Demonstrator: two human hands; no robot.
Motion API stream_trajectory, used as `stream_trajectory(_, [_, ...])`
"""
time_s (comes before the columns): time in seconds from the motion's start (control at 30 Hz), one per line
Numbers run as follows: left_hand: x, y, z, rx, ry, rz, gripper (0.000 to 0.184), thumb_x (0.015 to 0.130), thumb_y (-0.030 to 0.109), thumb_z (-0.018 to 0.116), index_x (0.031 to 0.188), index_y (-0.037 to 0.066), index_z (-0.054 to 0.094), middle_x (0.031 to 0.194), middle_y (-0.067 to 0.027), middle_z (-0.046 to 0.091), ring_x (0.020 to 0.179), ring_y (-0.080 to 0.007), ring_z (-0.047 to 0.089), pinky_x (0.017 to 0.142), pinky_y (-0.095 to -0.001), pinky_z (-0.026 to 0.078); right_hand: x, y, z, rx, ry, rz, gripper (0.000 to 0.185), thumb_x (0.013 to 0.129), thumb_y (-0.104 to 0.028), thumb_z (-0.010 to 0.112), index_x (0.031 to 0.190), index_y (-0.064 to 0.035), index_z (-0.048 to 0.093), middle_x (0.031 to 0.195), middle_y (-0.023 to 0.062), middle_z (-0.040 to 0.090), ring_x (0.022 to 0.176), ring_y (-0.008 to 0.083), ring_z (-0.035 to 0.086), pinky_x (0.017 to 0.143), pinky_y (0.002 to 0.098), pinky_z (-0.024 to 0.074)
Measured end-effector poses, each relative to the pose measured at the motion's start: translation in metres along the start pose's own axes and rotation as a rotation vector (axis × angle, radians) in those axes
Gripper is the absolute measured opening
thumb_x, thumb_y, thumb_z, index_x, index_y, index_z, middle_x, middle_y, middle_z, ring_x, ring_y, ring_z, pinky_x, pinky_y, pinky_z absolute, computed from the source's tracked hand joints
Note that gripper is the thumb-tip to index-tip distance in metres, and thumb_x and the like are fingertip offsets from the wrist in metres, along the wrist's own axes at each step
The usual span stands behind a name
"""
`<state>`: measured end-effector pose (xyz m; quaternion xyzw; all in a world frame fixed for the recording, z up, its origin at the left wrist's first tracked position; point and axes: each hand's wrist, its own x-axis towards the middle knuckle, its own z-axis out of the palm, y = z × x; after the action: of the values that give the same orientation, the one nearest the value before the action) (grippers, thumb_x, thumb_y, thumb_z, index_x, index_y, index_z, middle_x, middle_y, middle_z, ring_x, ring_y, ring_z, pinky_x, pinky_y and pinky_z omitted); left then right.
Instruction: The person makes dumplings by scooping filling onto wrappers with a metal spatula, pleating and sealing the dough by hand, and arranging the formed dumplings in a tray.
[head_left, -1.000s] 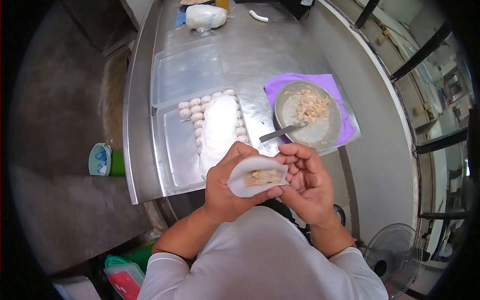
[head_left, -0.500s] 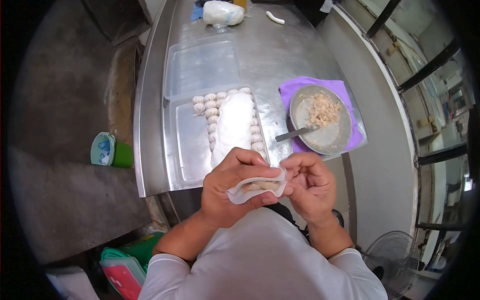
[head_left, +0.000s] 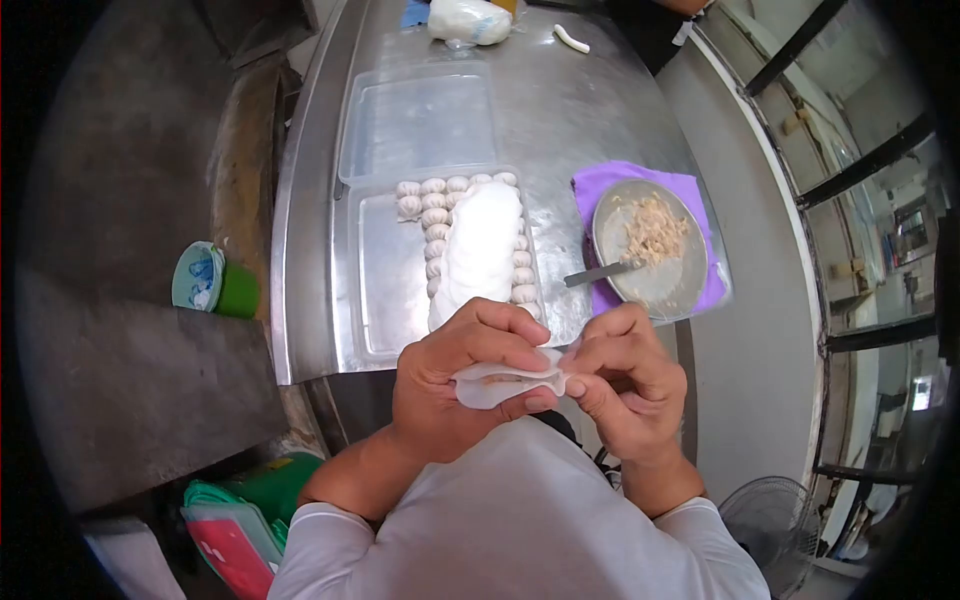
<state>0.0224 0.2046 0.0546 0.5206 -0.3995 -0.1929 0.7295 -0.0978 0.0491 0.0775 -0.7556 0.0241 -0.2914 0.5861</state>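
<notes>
A thin white dough wrapper (head_left: 482,391) lies folded around filling, most of which is hidden. My left hand (head_left: 450,375) cups it, fingers on the far side and thumb on the near side. My right hand (head_left: 630,385) pinches the wrapper's right end between thumb and fingers. Beyond my hands, a clear plastic container (head_left: 385,355) holds rows of pleated dumplings (head_left: 435,217), partly covered by a white cloth (head_left: 482,240). To the right, a metal bowl (head_left: 665,290) of minced filling (head_left: 655,230) sits on a purple cloth (head_left: 597,178), with a spatula (head_left: 595,274) resting in it.
A clear lid (head_left: 420,120) lies behind the container on the steel table (head_left: 560,110). At the back are a white bag (head_left: 470,22) and a short white curved piece (head_left: 571,39). A green bin (head_left: 237,291) stands left, a fan (head_left: 768,525) lower right.
The wrapper has gone from open to folded over the filling, its right end now pinched. My right fingers have closed in on it. The view has shifted, moving the table items rightward.
</notes>
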Motion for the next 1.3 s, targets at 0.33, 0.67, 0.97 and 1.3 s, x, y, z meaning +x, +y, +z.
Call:
stream_trajectory(0.33, [0.002, 0.004, -0.008, 0.04, -0.031, -0.055, 0.029, 0.078, 0.0, 0.085, 0.103, 0.004, 0.07, 0.12, -0.0122, 0.063, 0.107, -0.0168, 0.064, 0.09, -0.0303, 0.054, 0.003, 0.002, 0.005, -0.071, -0.019, -0.105, 0.019, 0.083, 0.004, 0.074, 0.101, 0.0014, 0.073, 0.09, 0.0103, 0.066, 0.082, 0.0196, 0.058, 0.068, 0.0289, 0.0474])
stream_trajectory(0.67, [0.002, 0.005, -0.006, 0.077, -0.058, -0.009, 0.026, 0.08, -0.002, 0.082, 0.103, 0.003, 0.071, 0.122, -0.0139, 0.062, 0.111, -0.0187, 0.063, 0.093, -0.0295, 0.052, 0.003, -0.003, 0.003, -0.228, -0.054, -0.132, 0.012, 0.085, -0.001, 0.075, 0.096, 0.0011, 0.071, 0.089, 0.0098, 0.064, 0.078, 0.0174, 0.053, 0.067, 0.0273, 0.0421])
stream_trajectory(0.97, [-0.001, 0.003, -0.004, 0.099, -0.016, -0.047, 0.026, 0.083, 0.002, 0.081, 0.107, 0.002, 0.07, 0.121, -0.0142, 0.062, 0.11, -0.02, 0.062, 0.092, -0.0317, 0.05, -0.005, 0.002, 0.011, -0.156, 0.003, -0.045, 0.013, 0.084, 0.001, 0.075, 0.097, 0.0017, 0.071, 0.088, 0.0107, 0.063, 0.077, 0.0177, 0.054, 0.064, 0.0275, 0.0432])
stream_trajectory(1.3, [-0.005, -0.008, 0.001, 0.088, 0.018, 0.001, 0.027, 0.083, 0.004, 0.082, 0.107, 0.002, 0.07, 0.118, -0.0149, 0.063, 0.106, -0.0199, 0.063, 0.091, -0.032, 0.051, 0.001, 0.01, 0.0, -0.204, -0.11, -0.172, 0.014, 0.088, 0.0, 0.072, 0.101, 0.0038, 0.068, 0.091, 0.0116, 0.061, 0.076, 0.0166, 0.052, 0.064, 0.0268, 0.0418])
